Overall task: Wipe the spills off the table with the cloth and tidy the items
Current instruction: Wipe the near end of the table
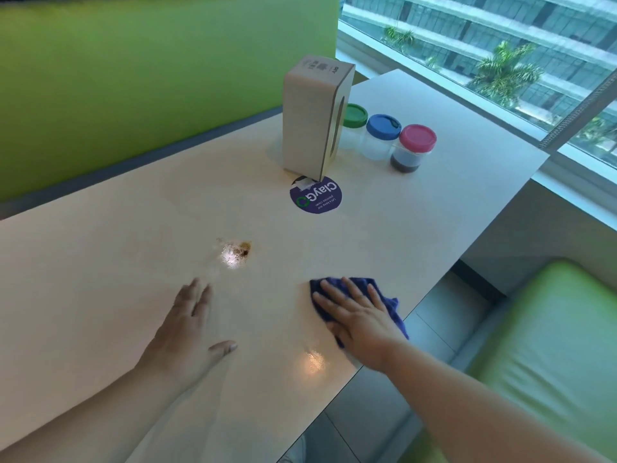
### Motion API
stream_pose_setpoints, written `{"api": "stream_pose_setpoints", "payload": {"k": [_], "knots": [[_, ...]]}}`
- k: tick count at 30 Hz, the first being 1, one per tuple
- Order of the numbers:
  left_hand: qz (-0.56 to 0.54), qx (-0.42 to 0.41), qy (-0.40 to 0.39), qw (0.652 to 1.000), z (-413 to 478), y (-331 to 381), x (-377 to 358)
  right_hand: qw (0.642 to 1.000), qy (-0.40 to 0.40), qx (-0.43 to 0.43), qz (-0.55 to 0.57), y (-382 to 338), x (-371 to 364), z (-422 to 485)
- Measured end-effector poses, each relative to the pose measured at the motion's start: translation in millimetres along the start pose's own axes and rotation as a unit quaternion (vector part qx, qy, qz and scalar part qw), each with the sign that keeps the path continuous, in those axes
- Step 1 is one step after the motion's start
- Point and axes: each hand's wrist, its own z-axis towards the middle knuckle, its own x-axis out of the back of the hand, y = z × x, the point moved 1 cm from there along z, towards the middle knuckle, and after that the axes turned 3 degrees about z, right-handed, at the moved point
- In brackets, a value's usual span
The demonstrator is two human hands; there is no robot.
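A small brown wet spill (237,252) lies near the middle of the cream table (133,248). My right hand (359,315) presses flat on a blue cloth (387,297) near the table's right edge, to the right of the spill. My left hand (185,332) rests flat on the table just below and left of the spill, fingers apart, holding nothing. A white tissue box (312,123) stands upright at the back. Beside it stand three clear jars with a green lid (354,115), a blue lid (383,127) and a pink lid (417,138); the pink-lidded one holds dark liquid.
A round purple sticker (317,198) is stuck on the table in front of the tissue box. A green bench back (133,78) rises behind the table. A green seat cushion (547,345) lies to the right below the table edge. Windows fill the upper right.
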Motion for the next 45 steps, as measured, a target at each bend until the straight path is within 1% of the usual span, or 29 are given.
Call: {"api": "stream_pose_setpoints", "payload": {"k": [2, 3, 5, 7, 10, 11, 13, 15, 17, 19, 21, 22, 23, 25, 27, 29, 31, 33, 35, 37, 38, 39, 42, 43, 45], "knots": [[0.011, 0.053, -0.018, 0.998, -1.0, -6.2, -0.9, 0.998, 0.014, -0.064, 0.013, 9.6, 5.2, 14.5], [0.018, 0.067, -0.029, 0.997, -0.5, -7.4, -1.2, 0.995, 0.021, -0.092, 0.022, 7.2, 6.5, 23.4], [0.04, 0.077, -0.048, 0.995, 1.1, -6.4, -0.7, 0.993, 0.029, -0.111, 0.034, -10.7, 4.0, 37.4], [0.054, 0.078, -0.056, 0.994, 3.5, -4.8, -0.4, 0.996, 0.024, -0.072, 0.036, -40.1, -3.4, 38.7], [0.07, 0.083, -0.066, 0.992, 3.7, -4.3, -0.3, 0.999, 0.007, 0.04, 0.032, -71.8, -19.5, 13.9], [0.075, 0.084, -0.068, 0.991, 3.6, -4.3, -0.4, 0.997, 0.005, 0.066, 0.028, -70.5, -23.4, 3.4], [0.079, 0.08, -0.07, 0.991, 3.9, -3.7, 0.2, 0.997, 0.003, 0.079, 0.025, -52.1, -22.4, -9.6], [0.082, 0.076, -0.072, 0.991, 3.6, -2.5, 1.2, 0.999, 0.012, 0.048, 0.019, -24.7, -14.8, -9.6], [0.086, 0.075, -0.073, 0.991, 2.2, -0.4, 2.2, 0.999, 0.033, -0.014, 0.019, -1.9, -6.2, -1.0], [0.086, 0.074, -0.069, 0.991, 1.6, 0.1, 3.8, 0.997, 0.04, -0.068, 0.024, 2.0, -1.0, 9.0], [0.086, 0.074, -0.068, 0.991, 1.9, 1.0, 4.8, 0.996, 0.029, -0.082, 0.028, -14.2, -3.4, 16.6], [0.087, 0.075, -0.067, 0.991, 1.8, 0.8, 5.1, 0.997, 0.023, -0.061, 0.031, -28.7, -7.5, 16.2], [0.088, 0.076, -0.064, 0.991, 2.2, 0.7, 5.2, 0.999, 0.015, -0.022, 0.032, -45.4, -12.1, 12.3], [0.094, 0.077, -0.064, 0.991, 2.5, 0.2, 4.9, 0.996, -0.015, 0.078, 0.04, -71.1, -23.7, -5.0], [0.1, 0.076, -0.065, 0.99, 2.9, 0.1, 4.7, 0.987, -0.034, 0.153, 0.034, -72.2, -34.0, -26.1], [0.098, 0.073, -0.066, 0.99, 3.3, -0.6, 3.9, 0.984, -0.018, 0.175, 0.026, -50.7, -35.7, -39.1], [0.095, 0.074, -0.067, 0.99, 3.2, -0.8, 3.3, 0.991, 0.008, 0.135, 0.021, -22.5, -30.8, -39.2], [0.095, 0.075, -0.07, 0.99, 2.3, 0.5, 3.8, 0.998, 0.024, 0.061, 0.018, -1.2, -21.1, -30.6], [0.096, 0.075, -0.07, 0.99, 2.1, 0.6, 3.8, 0.999, 0.041, 0.006, 0.025, 3.8, -13.9, -19.1], [0.092, 0.076, -0.072, 0.99, 1.5, 1.1, 4.4, 0.999, 0.041, -0.019, 0.03, -10.2, -12.3, -11.5], [0.092, 0.078, -0.072, 0.99, 1.1, 0.8, 4.7, 0.999, 0.033, -0.009, 0.03, -23.0, -14.8, -10.7], [0.093, 0.078, -0.071, 0.99, 0.8, 0.6, 5.0, 0.999, 0.02, 0.021, 0.032, -36.7, -19.3, -12.7], [0.092, 0.074, -0.069, 0.991, 1.5, 1.7, 6.5, 0.987, -0.028, 0.154, 0.025, -61.3, -35.2, -33.3], [0.09, 0.073, -0.068, 0.991, 1.8, 2.5, 7.0, 0.983, -0.032, 0.177, 0.026, -57.7, -36.3, -39.3], [0.087, 0.073, -0.066, 0.991, 1.6, 3.0, 7.5, 0.981, -0.029, 0.188, 0.029, -39.9, -32.7, -43.2]]}}
